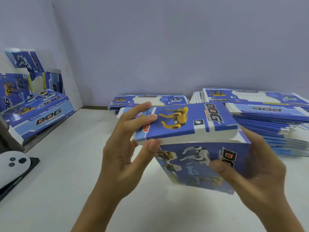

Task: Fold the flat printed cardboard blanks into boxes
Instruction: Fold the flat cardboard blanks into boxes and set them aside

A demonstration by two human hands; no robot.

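Left hand [123, 148]: fingers [147, 117] laid over the top flap of a blue printed box [197, 148], thumb under the flap's white edge, pinching it. Right hand [255, 166]: thumb pressed on the box's front panel, remaining fingers curled behind its right side, gripping it. Box: partly folded, held above the white surface [83, 164], tilted, top panel showing a yellow robot dog and "DOG" lettering, front panel a white robot dog. Behind the box: low stack of flat blanks [150, 99]. Right of it: two taller stacks of flat blanks [270, 121], just beside each other. Far left: finished boxes [38, 111] piled against the wall, one tilted. Left edge: white controller [11, 166] resting on a dark stand.
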